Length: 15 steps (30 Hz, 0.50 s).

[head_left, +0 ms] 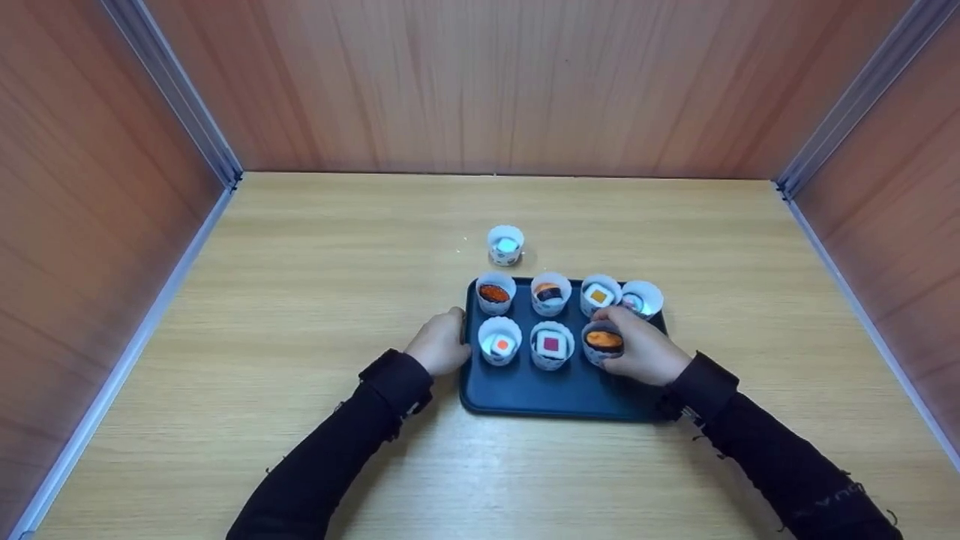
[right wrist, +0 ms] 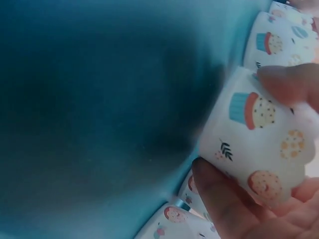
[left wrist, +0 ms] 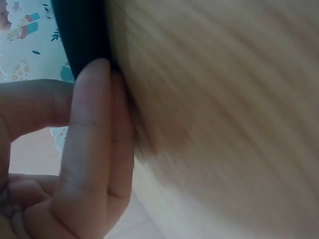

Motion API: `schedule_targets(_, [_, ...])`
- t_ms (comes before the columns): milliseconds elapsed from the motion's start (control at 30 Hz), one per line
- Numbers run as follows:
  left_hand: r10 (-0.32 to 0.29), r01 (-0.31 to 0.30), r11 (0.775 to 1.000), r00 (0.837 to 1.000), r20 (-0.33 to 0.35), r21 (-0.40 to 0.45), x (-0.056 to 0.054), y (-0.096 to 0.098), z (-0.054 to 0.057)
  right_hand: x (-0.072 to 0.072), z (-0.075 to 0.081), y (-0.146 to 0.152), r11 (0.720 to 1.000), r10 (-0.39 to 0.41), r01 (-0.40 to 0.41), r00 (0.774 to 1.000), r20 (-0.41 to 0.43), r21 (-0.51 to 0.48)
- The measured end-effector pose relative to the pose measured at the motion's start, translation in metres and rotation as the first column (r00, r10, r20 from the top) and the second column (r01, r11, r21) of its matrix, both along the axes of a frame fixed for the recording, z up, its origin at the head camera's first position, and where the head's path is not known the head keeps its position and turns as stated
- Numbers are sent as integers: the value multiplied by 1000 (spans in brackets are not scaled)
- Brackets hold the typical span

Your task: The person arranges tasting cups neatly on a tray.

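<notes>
My left hand [head_left: 441, 341] pinches the left edge of a dark blue tray [head_left: 540, 397]; its fingertips lie along the rim [left wrist: 82, 35] in the left wrist view. At the tray's right side, my right hand [head_left: 645, 352] grips a scalloped paper baking cup [right wrist: 254, 129] printed with cupcakes, thumb and fingers on opposite sides. An orange-topped sushi-like piece [head_left: 604, 340] sits inside that cup. To its left stand a cup with a white and magenta square piece [head_left: 552, 343] and one with a white and orange piece [head_left: 500, 343].
The tray's back row holds cups with a red-orange piece [head_left: 495, 294], a dark-banded orange piece [head_left: 548, 292] and a white and yellow piece [head_left: 598, 294]. Another cup [head_left: 643, 297] leans at the back right corner. Behind the tray, one cup [head_left: 505, 246] stands on the wooden table [head_left: 337, 247]. Wood-grain panels surround it.
</notes>
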<state>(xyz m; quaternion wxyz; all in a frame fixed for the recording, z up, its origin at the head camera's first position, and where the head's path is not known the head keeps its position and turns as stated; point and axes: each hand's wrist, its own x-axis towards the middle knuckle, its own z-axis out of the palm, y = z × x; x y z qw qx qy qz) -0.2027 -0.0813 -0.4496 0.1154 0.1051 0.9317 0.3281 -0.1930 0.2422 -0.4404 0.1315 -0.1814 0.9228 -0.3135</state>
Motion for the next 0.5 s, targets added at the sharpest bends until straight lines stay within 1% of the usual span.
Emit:
schedule_targets(133, [-12, 12, 1000, 1000, -19, 2, 1, 0, 1, 0, 0, -1, 1000, 11, -11, 1000, -16, 24])
schedule_targets(233, [-16, 16, 1000, 999, -32, 6, 2, 0, 2, -1, 0, -1, 1000, 15, -15, 1000, -20, 20])
schedule_targets(367, [-13, 14, 1000, 999, -31, 8, 2, 0, 3, 0, 0, 0, 1000, 22, -22, 1000, -3, 4])
schedule_targets(500, [-14, 14, 1000, 1000, -28, 5, 3, 0, 3, 4, 2, 6, 999, 25, -26, 999, -22, -35])
